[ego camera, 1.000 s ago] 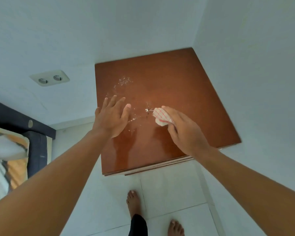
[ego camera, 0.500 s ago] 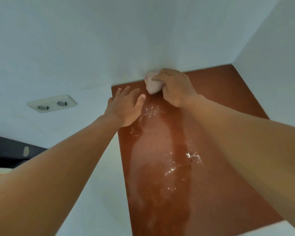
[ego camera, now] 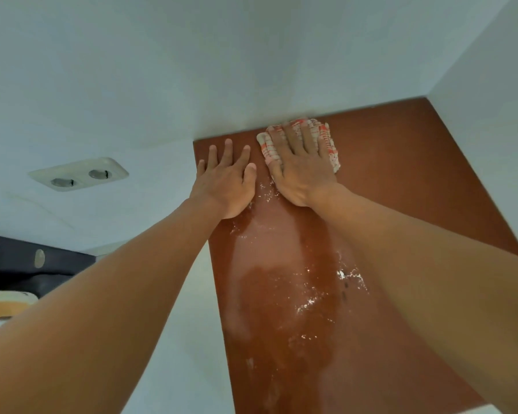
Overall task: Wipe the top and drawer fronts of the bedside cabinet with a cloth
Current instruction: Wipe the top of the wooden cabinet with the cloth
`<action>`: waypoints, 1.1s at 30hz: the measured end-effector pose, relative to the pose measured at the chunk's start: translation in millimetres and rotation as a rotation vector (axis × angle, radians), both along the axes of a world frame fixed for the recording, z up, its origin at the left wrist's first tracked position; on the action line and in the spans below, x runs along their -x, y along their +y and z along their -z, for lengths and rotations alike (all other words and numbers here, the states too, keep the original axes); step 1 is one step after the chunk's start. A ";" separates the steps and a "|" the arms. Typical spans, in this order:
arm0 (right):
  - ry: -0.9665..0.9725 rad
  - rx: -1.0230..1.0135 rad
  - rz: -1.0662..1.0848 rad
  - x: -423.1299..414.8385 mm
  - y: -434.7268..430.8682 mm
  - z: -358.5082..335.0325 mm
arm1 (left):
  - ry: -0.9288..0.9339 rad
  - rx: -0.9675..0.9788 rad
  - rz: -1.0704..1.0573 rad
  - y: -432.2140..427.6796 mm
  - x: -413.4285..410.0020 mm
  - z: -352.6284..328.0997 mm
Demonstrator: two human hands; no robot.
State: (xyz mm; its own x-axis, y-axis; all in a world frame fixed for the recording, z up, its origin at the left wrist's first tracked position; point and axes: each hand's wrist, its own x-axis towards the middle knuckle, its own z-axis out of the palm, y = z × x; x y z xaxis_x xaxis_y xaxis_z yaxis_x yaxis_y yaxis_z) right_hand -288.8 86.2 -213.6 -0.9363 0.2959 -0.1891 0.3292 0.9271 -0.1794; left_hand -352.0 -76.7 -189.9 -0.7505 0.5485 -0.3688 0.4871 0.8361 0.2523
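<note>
Lying under right hand fingers: cloth

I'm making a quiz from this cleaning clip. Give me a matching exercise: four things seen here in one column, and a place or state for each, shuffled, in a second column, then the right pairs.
Things
1. left hand
2. cloth
3. white specks
4. wall socket

Places or states
A. scattered mid-way down the cabinet top
B. on the white wall, left of the cabinet
C. flat and bare at the top's back-left corner
D. pressed under the right hand, by the back wall

Pairs: 1-C, 2-D, 3-A, 4-B
</note>
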 end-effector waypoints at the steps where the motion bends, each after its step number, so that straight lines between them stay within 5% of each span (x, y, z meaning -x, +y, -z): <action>1: 0.009 -0.003 -0.002 -6.6 -2.3 0.4 | -0.002 0.011 -0.001 1.1 0.9 -1.8; 29: 0.232 -0.020 -0.226 -451.4 -76.1 20.3 | -0.013 -0.187 -0.262 -106.7 -278.4 -30.1; 33: 0.165 0.069 -0.084 -543.7 -83.5 46.2 | 0.004 -0.195 -0.255 -116.9 -296.2 -30.9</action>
State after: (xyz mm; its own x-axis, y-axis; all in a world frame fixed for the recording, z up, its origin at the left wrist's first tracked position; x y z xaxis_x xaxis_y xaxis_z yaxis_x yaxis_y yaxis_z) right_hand 254.8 2.7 -259.8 -0.9771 0.2072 -0.0481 0.2122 0.9336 -0.2886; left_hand -55.7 -193.7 -159.0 -0.8744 0.4022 -0.2715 0.2692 0.8675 0.4182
